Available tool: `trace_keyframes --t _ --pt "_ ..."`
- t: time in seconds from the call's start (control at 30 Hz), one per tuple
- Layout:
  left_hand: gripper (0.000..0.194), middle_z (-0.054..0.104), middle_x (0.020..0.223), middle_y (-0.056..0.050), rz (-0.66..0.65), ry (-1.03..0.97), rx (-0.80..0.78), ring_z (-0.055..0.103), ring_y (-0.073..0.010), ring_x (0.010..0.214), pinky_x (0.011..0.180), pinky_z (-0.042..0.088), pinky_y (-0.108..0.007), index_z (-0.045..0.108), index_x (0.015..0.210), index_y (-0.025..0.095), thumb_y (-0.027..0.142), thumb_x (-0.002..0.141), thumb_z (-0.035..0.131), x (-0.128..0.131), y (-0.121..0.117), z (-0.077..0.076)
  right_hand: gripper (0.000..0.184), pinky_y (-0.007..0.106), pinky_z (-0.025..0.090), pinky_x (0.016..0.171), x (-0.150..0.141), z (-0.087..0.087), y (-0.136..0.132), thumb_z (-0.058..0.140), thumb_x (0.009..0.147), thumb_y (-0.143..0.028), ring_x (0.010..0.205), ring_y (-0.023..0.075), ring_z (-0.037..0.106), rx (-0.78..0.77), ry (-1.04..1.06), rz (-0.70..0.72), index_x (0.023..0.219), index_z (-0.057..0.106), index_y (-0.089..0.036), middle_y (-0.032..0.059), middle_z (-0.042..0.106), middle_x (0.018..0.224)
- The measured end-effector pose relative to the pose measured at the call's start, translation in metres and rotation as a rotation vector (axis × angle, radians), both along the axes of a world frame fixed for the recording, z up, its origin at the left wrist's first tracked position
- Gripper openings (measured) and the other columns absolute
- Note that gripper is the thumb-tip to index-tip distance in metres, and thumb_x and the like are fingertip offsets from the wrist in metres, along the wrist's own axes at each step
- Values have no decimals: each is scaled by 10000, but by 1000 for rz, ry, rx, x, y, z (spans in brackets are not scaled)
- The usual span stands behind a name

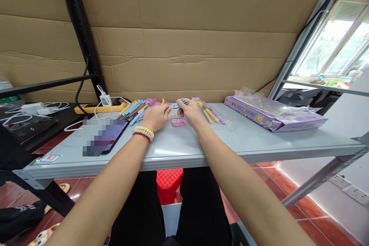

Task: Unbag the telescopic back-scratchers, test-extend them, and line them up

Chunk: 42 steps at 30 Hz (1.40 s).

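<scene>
Both hands meet over the middle of the grey shelf top. A small light-blue item with a ridged dark end (175, 105), perhaps a pen topper, spans the gap between them. My right hand (188, 110) is closed round its ridged end. At the other end, my left hand (155, 117) is pinched, with its fingertips partly hidden. Just below the hands lies a small pink card or tin (178, 122). Left of my left hand is a pile of slim coloured pens (137, 110) with curly tops. Clear packaging with yellow pens (211, 115) lies right of my right hand.
A phone (115, 134) lies at the left front, near a yellow power strip (117, 108) with a white charger and cable. At the right is a purple box (256, 117) topped with clear plastic. Cardboard (187, 42) walls the back; metal posts flank the shelf.
</scene>
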<state>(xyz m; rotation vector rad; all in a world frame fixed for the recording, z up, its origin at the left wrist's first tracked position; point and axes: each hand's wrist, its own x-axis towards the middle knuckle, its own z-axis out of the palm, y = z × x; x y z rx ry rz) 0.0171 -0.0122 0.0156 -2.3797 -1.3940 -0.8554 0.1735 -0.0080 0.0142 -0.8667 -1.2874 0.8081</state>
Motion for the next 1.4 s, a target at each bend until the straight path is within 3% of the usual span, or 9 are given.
trace_keyframes --t 0.2,0.4,0.53,0.7,0.87,0.97,1.07,1.2,1.4 --pt "347 711 950 -39 -15 -7 26 644 -224 834 621 365 -288 606 1142 322 400 939 335 1 -1 1 416 198 322 335 -2 2 1 699 647 -562 338 75 439 67 58 -43 654 532 -181 -34 511 413" --pt "362 683 1013 -73 -28 30 49 632 -214 890 634 381 -289 640 1000 230 358 950 305 4 -4 2 416 193 330 328 -2 1 -2 711 628 -553 330 70 439 40 56 -58 686 552 -173 -35 529 420" --pt "368 673 1028 -65 -36 107 47 634 -200 875 636 393 -282 613 1014 209 339 959 273 4 -11 7 411 194 331 313 0 5 -5 729 615 -523 323 75 435 34 115 -43 688 559 -156 -33 522 412" --pt "385 680 990 -70 -57 188 91 645 -204 800 611 399 -285 598 1031 209 367 961 255 -7 -37 16 408 215 399 313 9 9 -35 765 584 -492 369 102 496 73 178 -72 705 580 -148 -18 554 478" --pt "434 689 945 -78 -89 304 129 644 -205 714 541 365 -279 612 1020 217 398 960 222 -44 -65 14 389 200 401 303 60 11 -82 794 576 -441 380 97 511 89 235 -203 733 603 -140 -3 591 535" --pt "425 702 912 -66 -65 307 128 632 -200 660 511 340 -272 619 1031 232 440 945 258 -79 -66 6 363 184 378 286 108 13 -101 819 556 -373 340 74 467 75 355 -378 702 583 -138 -22 569 506" --pt "479 698 796 -66 -26 294 75 619 -192 624 506 322 -268 642 859 211 508 924 273 -109 -63 -3 335 166 369 285 143 10 -111 829 544 -309 345 62 457 58 442 -480 675 579 -128 -43 527 476" --pt "508 696 758 -57 0 304 50 599 -184 592 502 272 -274 640 817 212 544 909 266 -130 -67 -6 301 161 359 282 161 0 -114 816 553 -276 349 55 441 26 450 -452 684 595 -121 -40 528 486" --pt "567 661 658 -33 122 345 29 561 -179 569 528 228 -260 588 705 206 605 893 232 -172 -76 0 254 157 332 268 181 -9 -116 789 551 -203 339 54 426 4 515 -533 642 564 -132 -47 516 479"
